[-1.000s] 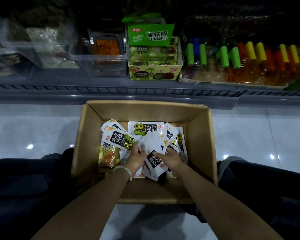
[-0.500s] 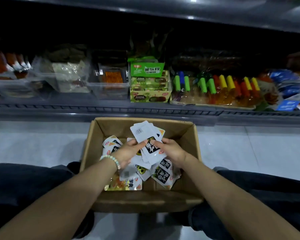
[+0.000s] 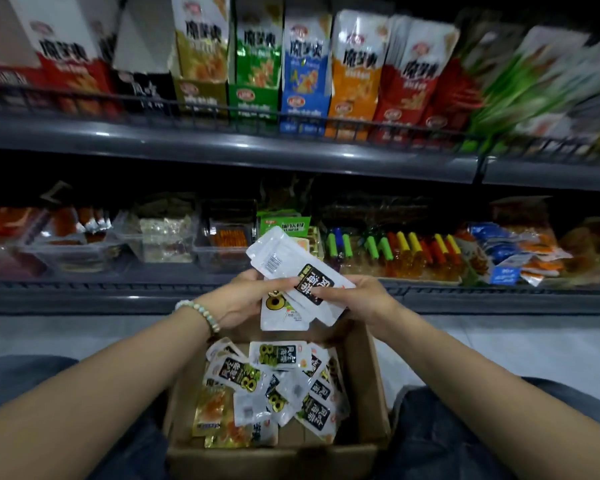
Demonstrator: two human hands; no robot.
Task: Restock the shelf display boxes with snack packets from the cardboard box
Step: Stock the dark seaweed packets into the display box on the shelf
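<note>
Display boxes [image 3: 253, 64] up top; our left hand [image 3: 238, 299] and right hand [image 3: 364, 303] grip white, black-labelled snack packets [image 3: 291, 268] over the cardboard box [image 3: 368, 375]

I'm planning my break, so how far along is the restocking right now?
Done: several upper-shelf display boxes hold upright packets, though blur hides how full they are. In hand: the left hand and right hand both grip a bunch of white packets above the cardboard box, not yet shelved. Left: many loose packets lie in the box, so plenty remains.
</note>
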